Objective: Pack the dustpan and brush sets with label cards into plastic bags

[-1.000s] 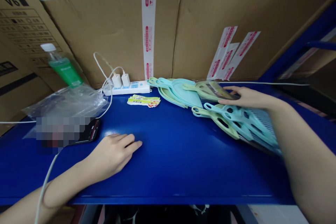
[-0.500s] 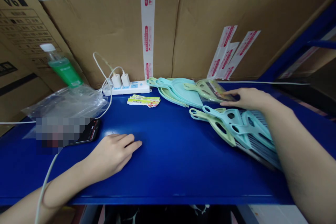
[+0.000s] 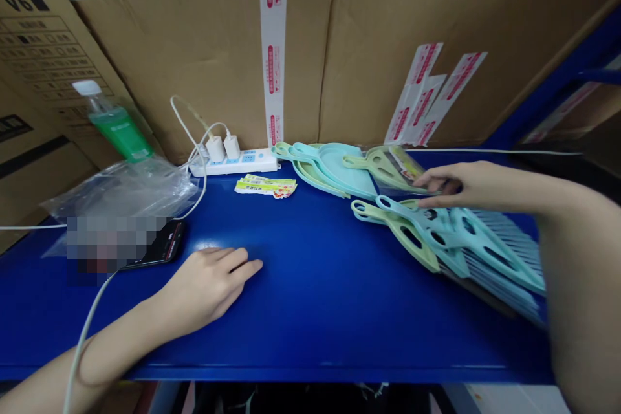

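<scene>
My left hand (image 3: 216, 281) rests on the blue tabletop with its fingers loosely bent and nothing in them. Close to its wrist lies a black phone (image 3: 158, 249). At the right, my right hand (image 3: 468, 184) hovers with thumb and fingers apart. Its fingertips are beside a green dustpan-and-brush set (image 3: 388, 168) in clear plastic; whether they touch it I cannot tell. Below that hand lies a pile of small brushes, a green brush (image 3: 407, 233) and a light-blue brush (image 3: 490, 249) among them. Several overlapping dustpans, one a light-blue dustpan (image 3: 342, 165), lie at the back.
A white power strip (image 3: 247, 162) with two plugged chargers sits against the cardboard boxes (image 3: 204, 45). Yellow-green printed labels (image 3: 266, 185) lie before it. On the left are a bottle of green liquid (image 3: 121, 132), a clear plastic bag (image 3: 130, 187) and a white cable (image 3: 87, 330).
My right hand has drawn slightly to the right and down from the bagged set, its fingers more curled. More of the brush pile shows. The left hand has stayed still.
</scene>
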{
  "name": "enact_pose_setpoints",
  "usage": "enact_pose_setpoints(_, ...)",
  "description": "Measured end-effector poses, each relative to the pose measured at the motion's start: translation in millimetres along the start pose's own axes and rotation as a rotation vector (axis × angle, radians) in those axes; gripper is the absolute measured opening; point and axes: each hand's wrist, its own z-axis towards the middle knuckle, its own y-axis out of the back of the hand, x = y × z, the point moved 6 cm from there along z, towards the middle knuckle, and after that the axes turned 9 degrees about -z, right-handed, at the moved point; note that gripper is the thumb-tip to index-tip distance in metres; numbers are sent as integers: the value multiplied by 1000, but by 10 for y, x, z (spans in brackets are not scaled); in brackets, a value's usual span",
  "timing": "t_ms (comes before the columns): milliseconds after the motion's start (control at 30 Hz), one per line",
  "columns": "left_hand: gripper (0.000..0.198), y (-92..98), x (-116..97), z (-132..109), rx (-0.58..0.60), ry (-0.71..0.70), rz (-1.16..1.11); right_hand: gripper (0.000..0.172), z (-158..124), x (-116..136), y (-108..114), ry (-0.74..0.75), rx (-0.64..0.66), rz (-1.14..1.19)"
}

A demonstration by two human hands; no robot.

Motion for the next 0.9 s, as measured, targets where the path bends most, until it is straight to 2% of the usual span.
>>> enact_pose_setpoints(67, 29, -20, 9, -3, 3, 2, -7, 32, -54, -18, -94, 34, 188, 154)
enact_pose_setpoints(133, 29, -21, 7, 7, 8, 1, -14, 33, -107, -51, -127, 61, 274, 236)
enact_pose_setpoints(367, 29, 12, -8, 26, -1, -8, -13, 29, -200, -61, -129, 33, 316, 187)
enact_pose_setpoints(600, 28, -10, 2, 5, 4, 3, -23, 19, -214, 64, -152, 134, 392, 245)
enact_pose_setpoints(733, 28, -1, -3, 13, -1, -1, -13, 24, -224, 181, -138, 146, 492, 232)
enact_pose_setpoints(900, 28, 17, -6, 32, 18, 6, -8, 33, -192, 321, -98, 163, 486, 151)
